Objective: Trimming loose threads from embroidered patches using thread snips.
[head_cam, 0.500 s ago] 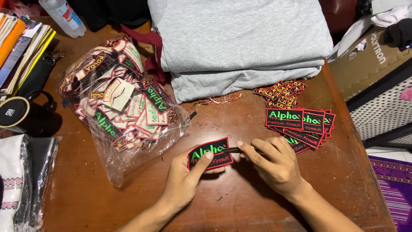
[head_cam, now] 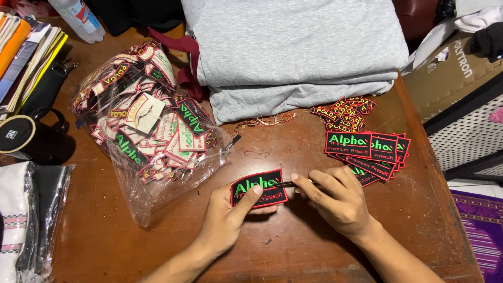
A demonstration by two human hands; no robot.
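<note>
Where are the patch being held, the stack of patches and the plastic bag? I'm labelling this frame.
held patch (head_cam: pixel 262 184): head view, on its black middle.
stack of patches (head_cam: pixel 369 149): head view, on the top patches.
plastic bag (head_cam: pixel 152 128): head view, on its filled middle.

The patch (head_cam: pixel 259 188) in the left hand (head_cam: pixel 225 220) is matt black cloth with raised, stitched thread edging. The right hand (head_cam: pixel 338 202) holds a thin tool (head_cam: pixel 293 183) that looks like dull metal. The surface (head_cam: pixel 157 251) is brown wood with a worn, faintly glossy finish. The bag (head_cam: pixel 157 194) is clear, crinkled, shiny plastic. The folded shirts (head_cam: pixel 293 47) are soft, matt grey knit cloth.
</note>
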